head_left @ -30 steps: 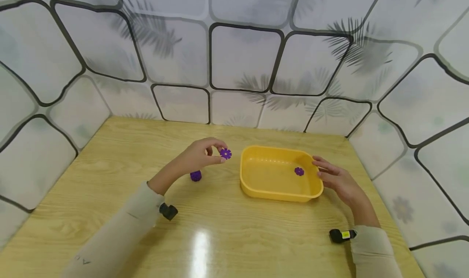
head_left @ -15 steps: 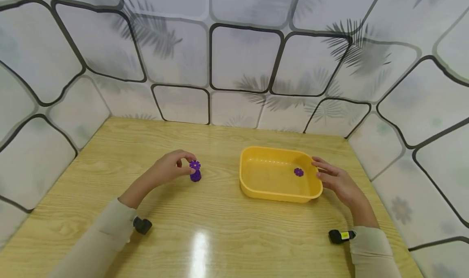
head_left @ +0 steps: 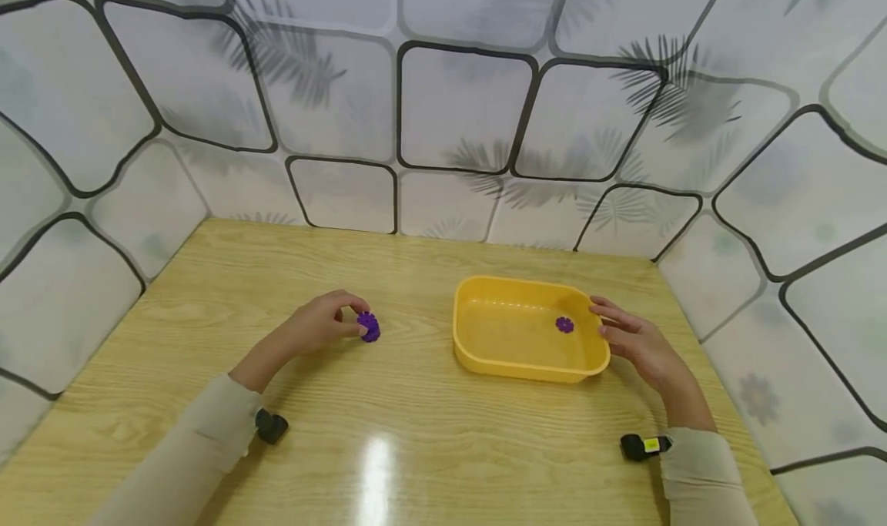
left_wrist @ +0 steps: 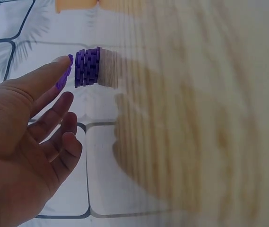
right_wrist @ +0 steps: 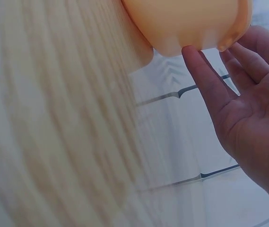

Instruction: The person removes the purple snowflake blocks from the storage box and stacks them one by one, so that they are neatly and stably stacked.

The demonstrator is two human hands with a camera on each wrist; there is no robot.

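My left hand [head_left: 322,322] pinches a purple snowflake disc [left_wrist: 64,78] between thumb and index finger. The other left fingers are loosely bent and free. Close beside the held disc, a short stack of purple snowflake discs [left_wrist: 87,67] stands on the table; the left wrist view shows a narrow gap between them. A yellow tray [head_left: 527,372] sits to the right, with one purple snowflake disc [head_left: 564,324] lying flat inside. At the tray's right end is my right hand [head_left: 640,345], its fairly straight fingers and thumb touching the outer wall [right_wrist: 191,23] and rim.
The wood-grain table [head_left: 430,449] runs back to a patterned wall [head_left: 464,110], with more patterned panels on the left and right. Bare tabletop lies between the stack and the tray. Each wrist carries a small black camera [head_left: 270,426].
My left hand has moved left from near the tray with the pinched disc, then lowered slightly toward the top of the stack. My right hand and the tray stay where they were.
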